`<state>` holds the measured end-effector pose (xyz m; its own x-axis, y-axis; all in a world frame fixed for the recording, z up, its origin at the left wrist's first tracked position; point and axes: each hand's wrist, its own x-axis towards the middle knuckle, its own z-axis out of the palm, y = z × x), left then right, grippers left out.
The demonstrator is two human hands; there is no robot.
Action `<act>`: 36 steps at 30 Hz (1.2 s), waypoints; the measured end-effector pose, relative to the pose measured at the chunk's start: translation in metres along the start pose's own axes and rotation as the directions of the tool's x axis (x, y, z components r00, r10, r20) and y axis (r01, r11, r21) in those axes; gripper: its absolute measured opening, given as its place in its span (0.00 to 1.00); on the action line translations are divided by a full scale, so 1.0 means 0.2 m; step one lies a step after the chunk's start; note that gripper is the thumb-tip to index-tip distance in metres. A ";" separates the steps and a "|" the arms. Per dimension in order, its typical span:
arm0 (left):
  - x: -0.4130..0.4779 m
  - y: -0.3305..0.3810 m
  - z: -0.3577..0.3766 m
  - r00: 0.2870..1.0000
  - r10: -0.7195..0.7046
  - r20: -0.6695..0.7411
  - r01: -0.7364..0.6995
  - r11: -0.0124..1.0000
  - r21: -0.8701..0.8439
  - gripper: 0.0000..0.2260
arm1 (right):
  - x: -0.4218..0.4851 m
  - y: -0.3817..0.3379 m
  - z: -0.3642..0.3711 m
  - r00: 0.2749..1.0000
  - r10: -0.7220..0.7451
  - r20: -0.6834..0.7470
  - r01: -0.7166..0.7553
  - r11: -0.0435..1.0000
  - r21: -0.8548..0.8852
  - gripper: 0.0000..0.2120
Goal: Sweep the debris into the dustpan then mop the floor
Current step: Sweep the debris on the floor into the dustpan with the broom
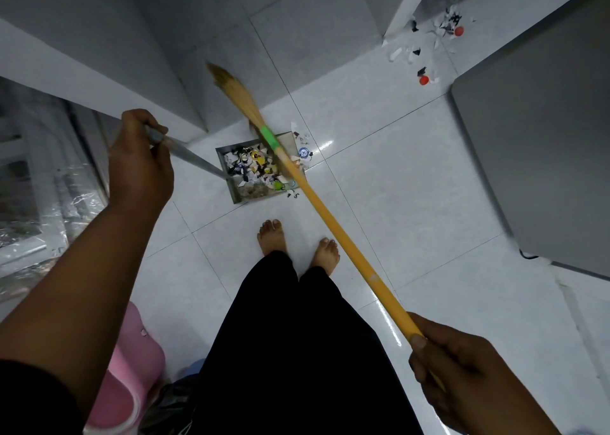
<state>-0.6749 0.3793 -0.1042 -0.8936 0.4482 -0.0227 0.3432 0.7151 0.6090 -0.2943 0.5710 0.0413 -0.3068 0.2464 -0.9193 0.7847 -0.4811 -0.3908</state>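
Observation:
A metal dustpan (238, 197) lies on the white tiled floor ahead of my bare feet, filled with paper scraps and small coloured bits. My left hand (140, 164) grips the top of its long grey handle (194, 157). My right hand (462, 372) grips the end of a broom's yellow stick (336, 233). The straw head (234, 91) is lifted off the floor and points up-left past the dustpan. A few scraps (303, 140) lie just outside the pan's far edge. A second patch of debris (432, 41) with two red caps sits at the upper right.
A grey cabinet (541, 157) stands on the right and a white wall corner (99, 55) on the left. Plastic-wrapped items (29, 203) lie at the far left. A pink plastic container (128, 378) and a black bag (171, 408) sit by my left leg.

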 end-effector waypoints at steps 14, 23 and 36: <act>-0.09 -0.12 -0.15 0.992 -0.089 -0.088 0.088 0.996 -0.020 0.22 | 0.04 -0.20 -0.18 0.975 -0.194 -0.112 0.153 0.943 -0.296 0.11; -0.10 -0.18 -0.12 0.981 -0.163 -0.106 0.163 0.987 -0.009 0.23 | 0.37 -0.15 0.08 1.000 -0.021 0.009 0.022 0.939 -0.343 0.12; -0.12 -0.23 -0.18 0.979 -0.172 -0.111 0.170 0.985 -0.022 0.22 | -0.11 -0.24 -0.09 0.977 -0.211 -0.037 0.172 0.877 -0.448 0.14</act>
<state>-0.6791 0.3173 -0.1033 -0.9659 0.2561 -0.0387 0.1792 0.7688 0.6139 -0.3153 0.6038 0.0819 -0.4453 0.3732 -0.8139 0.8768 -0.0022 -0.4808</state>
